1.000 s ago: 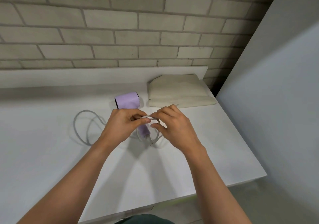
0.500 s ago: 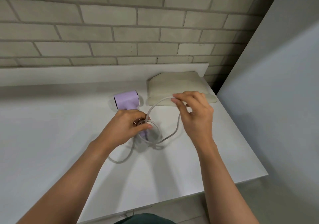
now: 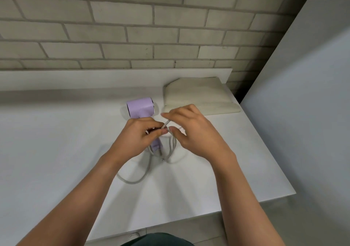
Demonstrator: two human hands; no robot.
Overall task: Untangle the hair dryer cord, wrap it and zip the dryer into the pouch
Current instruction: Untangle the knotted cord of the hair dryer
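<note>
At the centre of the white table (image 3: 56, 141), your left hand (image 3: 136, 137) has its fingers curled round the handle of the lilac plastic hair dryer (image 3: 140, 107), along with the turns of thin grey cord (image 3: 132, 181) gathered there. Your right hand (image 3: 197, 132), at its 3 o'clock, pinches a run of the cord between thumb and forefinger.

The dryer barrel lies flat at 12 o'clock from your hands. Wrapping looks partly done: a few loops hang under the grip, and one slack bight trails on the table toward 7 o'clock. Plug end: cannot tell.

The cream fabric pouch (image 3: 198, 96) lies flat at 1 o'clock, near the dryer but apart from it. Its zip is not readable.

Left to do: take up the slack, load the pouch, zip it.
</note>
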